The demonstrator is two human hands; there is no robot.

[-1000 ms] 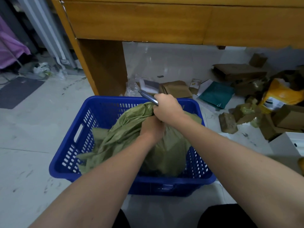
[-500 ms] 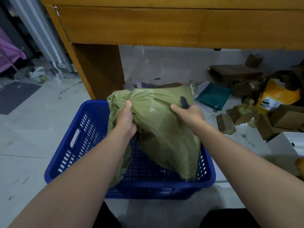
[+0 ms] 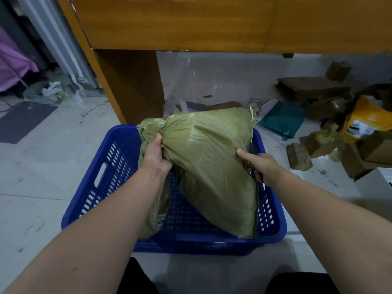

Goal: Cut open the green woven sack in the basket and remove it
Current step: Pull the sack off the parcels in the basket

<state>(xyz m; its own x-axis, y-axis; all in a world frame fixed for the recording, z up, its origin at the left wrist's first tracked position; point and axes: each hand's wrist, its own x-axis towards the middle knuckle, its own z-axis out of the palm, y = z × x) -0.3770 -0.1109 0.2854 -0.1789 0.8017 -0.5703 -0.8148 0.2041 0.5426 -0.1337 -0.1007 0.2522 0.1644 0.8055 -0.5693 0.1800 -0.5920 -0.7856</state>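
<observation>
Green woven sack stands tilted in the blue basket — left hand grips its bunched fabric, right hand clutches a dark knife — forefinger pressing the sack.

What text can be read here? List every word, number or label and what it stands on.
"400" or "406", partly cut off: white label on the green woven sack.
Black print, too blurred to read: white label on the yellow package.
Nothing else readable.

hands gripping green sack, blue basket
</observation>
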